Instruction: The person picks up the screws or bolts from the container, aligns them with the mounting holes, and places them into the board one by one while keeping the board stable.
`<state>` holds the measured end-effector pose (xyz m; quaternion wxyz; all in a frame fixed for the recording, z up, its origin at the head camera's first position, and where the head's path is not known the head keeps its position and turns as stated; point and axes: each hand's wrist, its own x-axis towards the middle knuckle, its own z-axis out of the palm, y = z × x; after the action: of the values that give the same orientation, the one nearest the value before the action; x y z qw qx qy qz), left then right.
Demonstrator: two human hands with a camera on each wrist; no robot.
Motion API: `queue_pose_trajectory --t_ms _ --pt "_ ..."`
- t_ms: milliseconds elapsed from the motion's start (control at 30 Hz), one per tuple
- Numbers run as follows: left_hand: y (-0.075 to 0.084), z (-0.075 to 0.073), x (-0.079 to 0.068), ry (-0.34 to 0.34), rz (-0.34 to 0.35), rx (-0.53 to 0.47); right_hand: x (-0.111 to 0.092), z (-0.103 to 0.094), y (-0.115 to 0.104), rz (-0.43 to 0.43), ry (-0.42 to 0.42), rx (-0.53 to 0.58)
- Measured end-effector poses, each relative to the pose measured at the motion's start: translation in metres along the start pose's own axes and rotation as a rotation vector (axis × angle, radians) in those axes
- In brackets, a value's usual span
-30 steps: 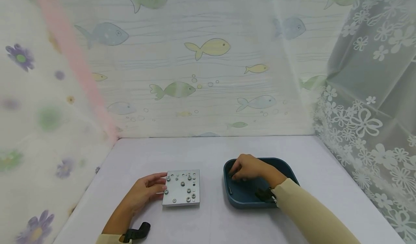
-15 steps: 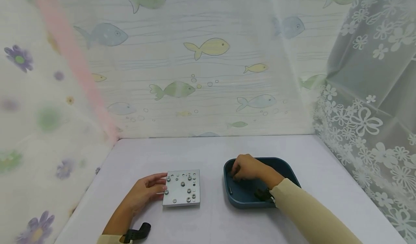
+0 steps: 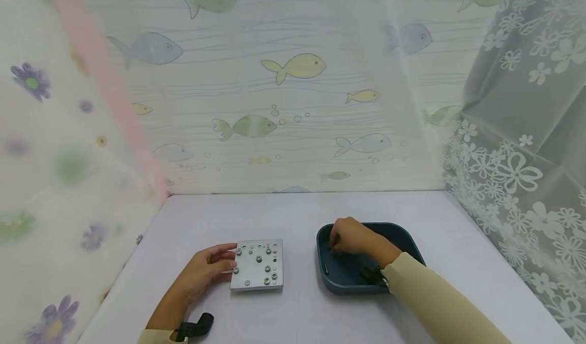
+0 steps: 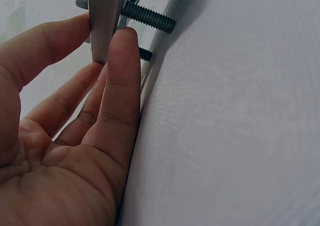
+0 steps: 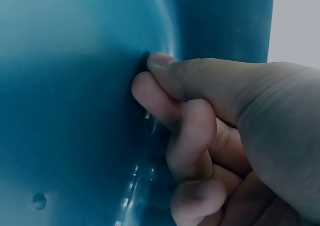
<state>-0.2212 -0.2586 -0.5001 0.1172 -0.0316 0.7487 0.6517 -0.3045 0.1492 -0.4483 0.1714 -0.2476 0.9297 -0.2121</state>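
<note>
My left hand (image 3: 206,273) grips the left edge of a square silver metal plate (image 3: 249,270) between thumb and fingers. Several socket-head screws (image 3: 259,259) stand in the plate's face, among round and slotted holes. In the left wrist view a dark threaded screw shank (image 4: 150,18) juts from the plate's underside, by a fingertip. My right hand (image 3: 354,237) is down inside a dark blue tray (image 3: 324,280), at its left part. Thumb and index tips (image 5: 162,60) meet close over the tray's floor, the other fingers curled; nothing shows between them.
A lone screw (image 3: 326,268) lies at the left wall inside the tray, below the right hand. Black wrist cameras (image 3: 197,326) sit on both wrists. A white cloth covers the table (image 3: 297,211); patterned curtains (image 3: 293,105) enclose it at the back and sides.
My right hand has shifted slightly rightward in the tray, its fingertips drawing closer together. The left hand and the plate stay in place.
</note>
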Motion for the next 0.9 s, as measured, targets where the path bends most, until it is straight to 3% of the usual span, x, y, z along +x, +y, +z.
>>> queue_pose_trajectory --t_ms 433,767,900 --pt "0.0 0.0 0.0 -0.001 0.005 0.006 -0.006 -0.007 -0.002 -0.038 -0.019 -0.008" --pt "-0.001 -0.001 0.0 -0.002 0.005 0.005 -0.014 -0.023 -0.007 -0.045 0.025 0.009" --pt "0.0 -0.001 0.0 -0.007 0.007 0.009 -0.017 -0.029 -0.008 -0.085 0.042 0.014"
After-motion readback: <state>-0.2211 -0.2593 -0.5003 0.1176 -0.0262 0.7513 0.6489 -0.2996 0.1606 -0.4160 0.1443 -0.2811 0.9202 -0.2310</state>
